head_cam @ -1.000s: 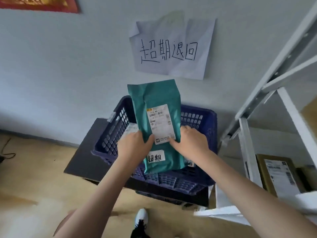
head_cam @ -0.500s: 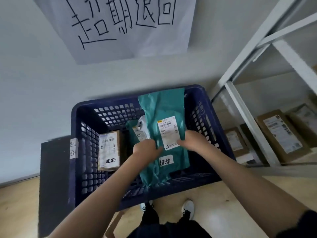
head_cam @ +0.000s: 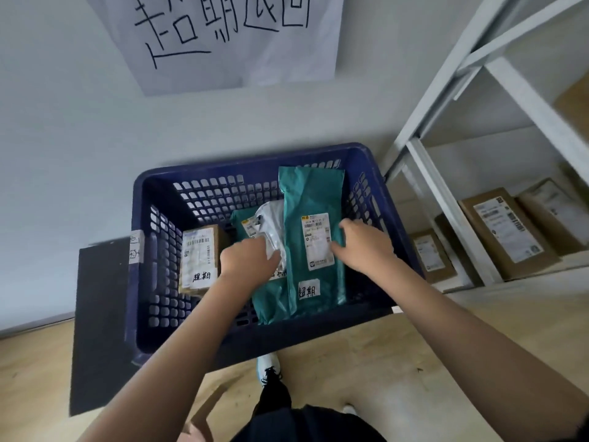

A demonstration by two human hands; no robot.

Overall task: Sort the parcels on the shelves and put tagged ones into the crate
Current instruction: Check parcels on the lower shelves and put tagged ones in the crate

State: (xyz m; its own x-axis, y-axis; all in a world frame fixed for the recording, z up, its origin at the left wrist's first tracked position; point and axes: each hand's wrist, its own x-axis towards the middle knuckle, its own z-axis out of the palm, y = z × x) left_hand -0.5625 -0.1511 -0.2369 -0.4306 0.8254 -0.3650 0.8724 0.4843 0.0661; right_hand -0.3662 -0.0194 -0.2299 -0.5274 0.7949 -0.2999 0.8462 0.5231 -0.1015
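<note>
A dark blue plastic crate (head_cam: pixel 159 314) stands against the wall. Inside on the right lies a long green parcel (head_cam: pixel 318 193) with a shipping label and a handwritten tag, its top leaning on the far wall. My right hand (head_cam: pixel 363 247) grips its right edge, thumb on the label. My left hand (head_cam: pixel 248 261) is off it, fingers loose on a white bag parcel (head_cam: pixel 271 218) beside it. A second green parcel (head_cam: pixel 271 301) lies under these. At the crate's left stands a tagged brown box (head_cam: pixel 199 247).
A white metal shelf frame (head_cam: pixel 446 199) stands right of the crate, with brown boxes (head_cam: pixel 506 231) on its low shelf. A handwritten paper sign (head_cam: pixel 229 36) hangs on the wall above. A dark flat board (head_cam: pixel 98 314) lies under the crate's left side. My shoe (head_cam: pixel 269 365) is on the wooden floor.
The long green parcel went from held upright above the crate down into it and now rests inside. My left hand has let go of it and shifted left onto the white bag.
</note>
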